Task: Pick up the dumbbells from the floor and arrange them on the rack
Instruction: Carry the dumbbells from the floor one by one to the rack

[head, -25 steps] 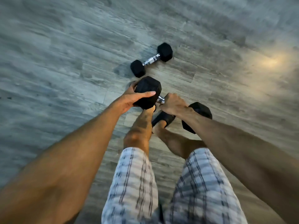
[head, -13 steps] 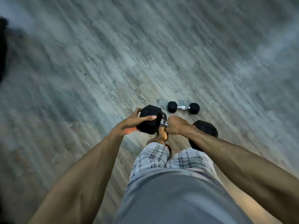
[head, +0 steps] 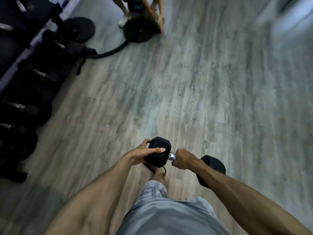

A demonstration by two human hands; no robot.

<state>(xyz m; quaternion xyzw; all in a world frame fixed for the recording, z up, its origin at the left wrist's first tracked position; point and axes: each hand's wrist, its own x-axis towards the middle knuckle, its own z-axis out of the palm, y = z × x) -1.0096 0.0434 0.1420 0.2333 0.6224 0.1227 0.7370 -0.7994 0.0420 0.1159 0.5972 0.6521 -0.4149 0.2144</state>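
Dumbbell (head: 159,152): black, carried off the floor (head: 194,92) in front of the body.
Left hand (head: 144,154): fingers and thumb wrapped round its left head.
Right hand (head: 183,159): clenched round the metal handle.
Rack (head: 22,78): along the floor's left edge, blurred, holding dark weights.

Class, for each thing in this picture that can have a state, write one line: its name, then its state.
dumbbell: off the floor, held by both hands
left hand: grips its left head
right hand: curled round it between the heads
rack: holds other dumbbells, blurred
rope: coiled on the floor
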